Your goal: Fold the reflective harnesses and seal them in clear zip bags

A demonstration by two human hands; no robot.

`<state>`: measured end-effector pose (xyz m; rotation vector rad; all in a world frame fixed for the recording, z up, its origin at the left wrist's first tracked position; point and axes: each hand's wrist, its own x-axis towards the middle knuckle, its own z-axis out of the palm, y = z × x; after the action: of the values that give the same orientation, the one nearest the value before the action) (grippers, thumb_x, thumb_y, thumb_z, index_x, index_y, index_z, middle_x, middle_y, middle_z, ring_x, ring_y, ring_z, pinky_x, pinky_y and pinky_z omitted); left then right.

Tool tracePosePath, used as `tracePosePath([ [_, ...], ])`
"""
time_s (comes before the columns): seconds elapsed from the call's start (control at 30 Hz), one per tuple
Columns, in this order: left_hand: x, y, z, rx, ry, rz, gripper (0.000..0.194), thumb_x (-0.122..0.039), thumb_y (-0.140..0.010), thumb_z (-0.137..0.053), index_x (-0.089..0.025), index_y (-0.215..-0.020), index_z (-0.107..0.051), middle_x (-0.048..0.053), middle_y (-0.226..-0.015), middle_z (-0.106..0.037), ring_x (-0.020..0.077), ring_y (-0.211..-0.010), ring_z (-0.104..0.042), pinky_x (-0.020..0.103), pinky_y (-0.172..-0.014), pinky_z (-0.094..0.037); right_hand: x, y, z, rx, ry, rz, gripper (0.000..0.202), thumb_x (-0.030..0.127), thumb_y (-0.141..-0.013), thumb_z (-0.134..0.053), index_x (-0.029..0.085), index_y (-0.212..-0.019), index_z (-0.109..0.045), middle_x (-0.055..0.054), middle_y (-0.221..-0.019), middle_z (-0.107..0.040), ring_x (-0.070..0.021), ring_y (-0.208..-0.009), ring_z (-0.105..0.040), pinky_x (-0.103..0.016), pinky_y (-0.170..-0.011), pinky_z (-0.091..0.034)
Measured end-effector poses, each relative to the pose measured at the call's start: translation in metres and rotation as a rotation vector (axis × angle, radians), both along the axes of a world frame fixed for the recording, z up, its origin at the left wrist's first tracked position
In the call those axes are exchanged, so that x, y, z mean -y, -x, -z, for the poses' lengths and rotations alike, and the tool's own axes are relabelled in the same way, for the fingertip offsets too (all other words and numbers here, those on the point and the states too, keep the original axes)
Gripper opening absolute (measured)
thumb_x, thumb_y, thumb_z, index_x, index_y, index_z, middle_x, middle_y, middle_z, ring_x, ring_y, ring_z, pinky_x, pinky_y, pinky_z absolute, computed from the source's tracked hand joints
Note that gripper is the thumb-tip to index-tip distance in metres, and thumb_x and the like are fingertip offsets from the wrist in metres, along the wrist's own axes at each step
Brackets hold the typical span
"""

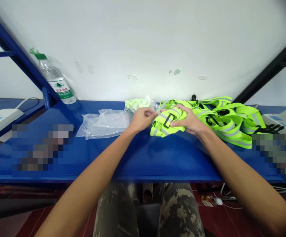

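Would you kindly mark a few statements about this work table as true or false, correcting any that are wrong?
1. The right hand holds a folded yellow-green strap bundle. True.
2. The bottle has a red cap. False: the cap is green.
3. The clear plastic bags lie left of the loose straps, as the wearer sees them. True.
4. The left hand is spread flat on the tabletop. False: its fingers are curled, close beside the bundle.
5. The tabletop is blue. True.
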<state>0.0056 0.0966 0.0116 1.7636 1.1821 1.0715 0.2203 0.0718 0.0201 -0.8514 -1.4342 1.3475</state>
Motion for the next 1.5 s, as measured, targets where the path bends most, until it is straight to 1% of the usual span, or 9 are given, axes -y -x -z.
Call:
tracePosePath([
  [0.17, 0.001, -0.003, 0.006, -0.084, -0.135, 0.009, 0.021, -0.035, -0.08, -0.067, -0.015, -0.075, -0.069, 0.005, -0.074, -0.069, 0.0149, -0.069, -0.062, 0.023, -0.059, -0.046, -0.001, 0.003, 0.003, 0.196, -0.102, -0.083, 0.049, 0.029, -0.049, -0.094, 0.021, -0.088, -0.066, -0.005, -0.116, -0.073, -0.0291, -0.111, -0.067, -0.046, -0.094, -0.057],
  [0.33, -0.002, -0.007, 0.006, 0.02, -0.176, -0.111, 0.017, -0.031, -0.083, -0.064, -0.016, -0.083, -0.069, 0.003, -0.072, -0.069, 0.0147, -0.069, -0.064, 0.025, -0.064, -0.051, -0.005, -0.001, 0.005, 0.298, -0.196, 0.03, 0.048, 0.034, -0.052, -0.093, 0.022, -0.091, -0.067, -0.006, -0.123, -0.071, -0.029, -0.113, -0.066, -0.049, -0.103, -0.051],
  [0.47, -0.004, -0.004, 0.006, -0.035, -0.21, -0.201, 0.014, -0.028, -0.081, -0.066, -0.015, -0.08, -0.071, 0.005, -0.077, -0.071, 0.0162, -0.072, -0.065, 0.029, -0.069, -0.053, -0.001, 0.001, -0.001, 0.276, -0.253, -0.01, 0.049, 0.037, -0.052, -0.092, 0.022, -0.092, -0.067, -0.007, -0.119, -0.073, -0.0293, -0.112, -0.067, -0.048, -0.1, -0.052],
  [0.67, -0.005, -0.004, 0.012, 0.066, -0.033, 0.015, 0.013, -0.026, -0.08, -0.07, -0.014, -0.085, -0.073, 0.009, -0.087, -0.076, 0.0204, -0.083, -0.071, 0.033, -0.078, -0.057, 0.003, 0.005, -0.005, 0.473, -0.33, 0.002, 0.052, 0.043, -0.051, -0.092, 0.021, -0.091, -0.066, -0.006, -0.115, -0.073, -0.0314, -0.111, -0.065, -0.05, -0.101, -0.048],
  [0.87, -0.004, -0.005, 0.011, 0.113, -0.007, 0.057, 0.013, -0.028, -0.083, -0.066, -0.015, -0.085, -0.067, 0.006, -0.083, -0.073, 0.0167, -0.078, -0.068, 0.029, -0.072, -0.054, 0.001, 0.004, -0.003, 0.465, -0.372, 0.007, 0.053, 0.047, -0.055, -0.09, 0.023, -0.093, -0.061, -0.006, -0.118, -0.072, -0.0295, -0.117, -0.062, -0.05, -0.11, -0.04],
  [1.0, -0.002, -0.004, 0.005, 0.028, -0.094, 0.084, 0.015, -0.03, -0.084, -0.065, -0.015, -0.082, -0.065, 0.004, -0.082, -0.069, 0.0147, -0.077, -0.064, 0.027, -0.072, -0.051, 0.0, 0.004, -0.003, 0.543, -0.351, 0.059, 0.057, 0.051, -0.052, -0.09, 0.021, -0.092, -0.061, -0.005, -0.107, -0.072, -0.0288, -0.104, -0.064, -0.047, -0.098, -0.047],
  [1.1, 0.003, -0.006, 0.0, -0.049, -0.177, 0.014, 0.012, -0.025, -0.085, -0.061, -0.015, -0.087, -0.066, 0.004, -0.082, -0.068, 0.0137, -0.076, -0.062, 0.025, -0.07, -0.049, -0.002, 0.003, 0.0, 0.606, -0.269, 0.106, 0.061, 0.053, -0.048, -0.09, 0.019, -0.091, -0.063, -0.002, -0.093, -0.068, -0.0237, -0.086, -0.062, -0.04, -0.081, -0.051],
  [1.3, 0.011, -0.008, -0.008, -0.14, -0.413, -0.163, 0.01, -0.023, -0.086, -0.057, -0.018, -0.086, -0.066, 0.002, -0.08, -0.067, 0.0124, -0.068, -0.057, 0.027, -0.068, -0.046, -0.006, 0.014, 0.018, 0.239, -0.076, 0.14, 0.059, 0.043, -0.043, -0.094, 0.021, -0.086, -0.061, -0.001, -0.089, -0.07, -0.0199, -0.079, -0.065, -0.038, -0.077, -0.055],
  [1.5, 0.004, 0.0, -0.017, 0.044, -0.261, -0.203, 0.007, -0.023, -0.081, -0.065, -0.017, -0.084, -0.067, 0.001, -0.076, -0.066, 0.0115, -0.065, -0.057, 0.025, -0.064, -0.047, -0.009, 0.022, 0.019, -0.026, 0.059, 0.342, 0.063, 0.036, -0.035, -0.097, 0.021, -0.084, -0.06, -0.001, -0.085, -0.073, -0.0217, -0.077, -0.07, -0.04, -0.074, -0.061],
])
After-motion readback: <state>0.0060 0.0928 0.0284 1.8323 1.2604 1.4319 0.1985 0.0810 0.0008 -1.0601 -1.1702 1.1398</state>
